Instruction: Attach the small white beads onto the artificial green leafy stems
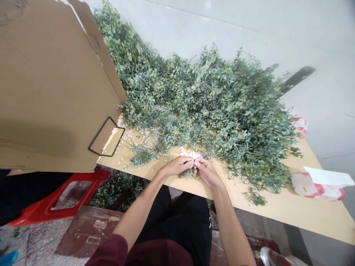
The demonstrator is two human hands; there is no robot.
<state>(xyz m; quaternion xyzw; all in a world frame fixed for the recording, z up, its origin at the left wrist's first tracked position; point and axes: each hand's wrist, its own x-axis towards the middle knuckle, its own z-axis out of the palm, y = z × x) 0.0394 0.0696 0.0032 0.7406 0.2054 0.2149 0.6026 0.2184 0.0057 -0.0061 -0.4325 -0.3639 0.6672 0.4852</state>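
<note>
Our left hand [176, 166] and right hand [207, 172] pinch a small white bead [195, 163]; white bead pile [188, 152] and green artificial-leaf heap [210, 99] remain.

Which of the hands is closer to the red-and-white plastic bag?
Right: the right hand is nearer, with the red-and-white plastic bag off to its right. The left hand is farther, on the right hand's other side.

Matt cardboard [55, 92], smooth plastic leaves [210, 96]
</note>
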